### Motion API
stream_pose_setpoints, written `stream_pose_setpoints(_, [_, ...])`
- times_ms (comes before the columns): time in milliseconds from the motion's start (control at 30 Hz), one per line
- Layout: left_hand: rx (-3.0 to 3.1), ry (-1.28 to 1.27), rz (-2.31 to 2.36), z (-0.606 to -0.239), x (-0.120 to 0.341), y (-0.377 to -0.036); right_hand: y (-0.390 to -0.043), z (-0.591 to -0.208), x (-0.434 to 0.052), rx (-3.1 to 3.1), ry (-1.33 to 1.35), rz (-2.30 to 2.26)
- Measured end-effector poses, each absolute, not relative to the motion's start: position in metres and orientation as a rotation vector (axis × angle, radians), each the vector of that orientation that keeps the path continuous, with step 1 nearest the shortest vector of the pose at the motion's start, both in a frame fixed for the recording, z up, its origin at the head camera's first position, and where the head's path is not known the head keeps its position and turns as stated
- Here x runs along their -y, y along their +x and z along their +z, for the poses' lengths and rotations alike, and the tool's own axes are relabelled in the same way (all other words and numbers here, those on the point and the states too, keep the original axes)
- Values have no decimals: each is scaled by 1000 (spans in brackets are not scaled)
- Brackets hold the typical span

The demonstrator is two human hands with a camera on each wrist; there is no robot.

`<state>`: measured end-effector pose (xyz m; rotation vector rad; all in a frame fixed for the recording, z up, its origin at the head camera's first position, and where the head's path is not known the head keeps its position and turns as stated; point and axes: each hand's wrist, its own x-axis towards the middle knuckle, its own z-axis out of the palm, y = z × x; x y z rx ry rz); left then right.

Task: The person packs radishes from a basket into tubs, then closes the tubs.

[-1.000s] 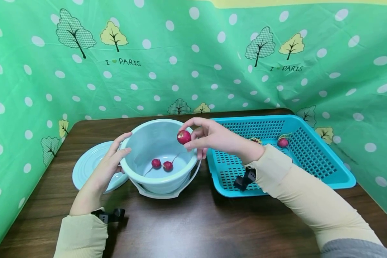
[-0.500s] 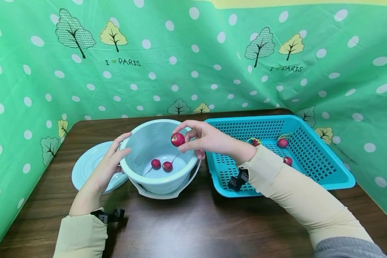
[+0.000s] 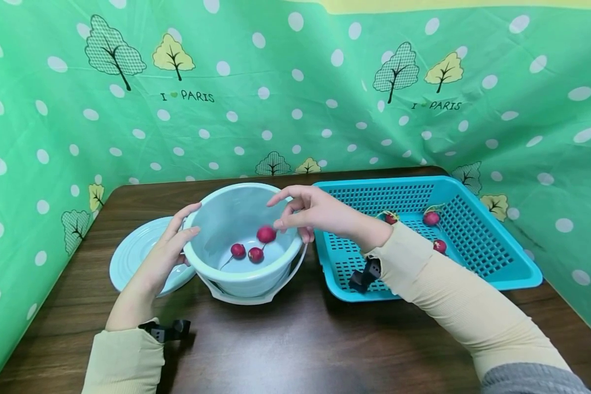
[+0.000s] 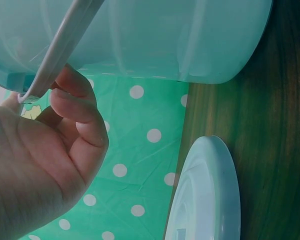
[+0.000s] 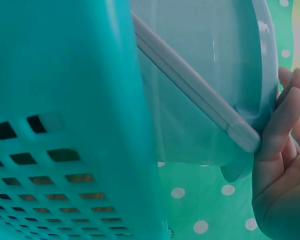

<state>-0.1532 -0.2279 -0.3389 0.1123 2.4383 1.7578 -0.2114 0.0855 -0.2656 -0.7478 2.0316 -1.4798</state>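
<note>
At the left side of a light blue bucket (image 3: 241, 279), my left hand (image 3: 164, 254) grips the rim, thumb on the inner side. In the left wrist view its fingers (image 4: 77, 107) curl beside the bucket's handle (image 4: 65, 45). Over the right rim, my right hand (image 3: 315, 213) has its thumb and forefinger spread with nothing between them. Just below those fingertips is a slightly blurred red radish (image 3: 266, 234), inside the bucket's outline; whether it touches the wall cannot be told. Two more radishes, one on the left (image 3: 238, 250) and one beside it (image 3: 255, 254), lie on the bucket's bottom.
A turquoise perforated basket (image 3: 492, 241) stands on the right with several radishes, one at its far side (image 3: 430, 218); my right forearm crosses above it. A light blue lid (image 3: 133, 246) lies left of the bucket on the dark wooden table (image 3: 276, 350). Green dotted cloth hangs behind.
My right hand moved slightly left over the bucket with a radish, then let it go; the radish dropped below the fingers. My left hand stayed on the rim.
</note>
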Motion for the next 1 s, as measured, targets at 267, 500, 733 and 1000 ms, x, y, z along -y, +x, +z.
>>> stream_pose_setpoints(267, [-2437, 105, 1763, -339, 227, -152, -214, -268, -93, -2061, -750, -1481])
stream_pose_setpoints(500, [-2440, 123, 1765, -339, 227, -152, -221, -268, -106, -2106, -703, -1511])
stream_pose_setpoints(733, [-2444, 134, 1760, -338, 227, -152, -229, -263, -127, -2184, -624, -1532])
stream_pose_setpoints(1000, [-2456, 120, 1748, -338, 227, -152, -244, -265, -155, -2281, -509, -1504])
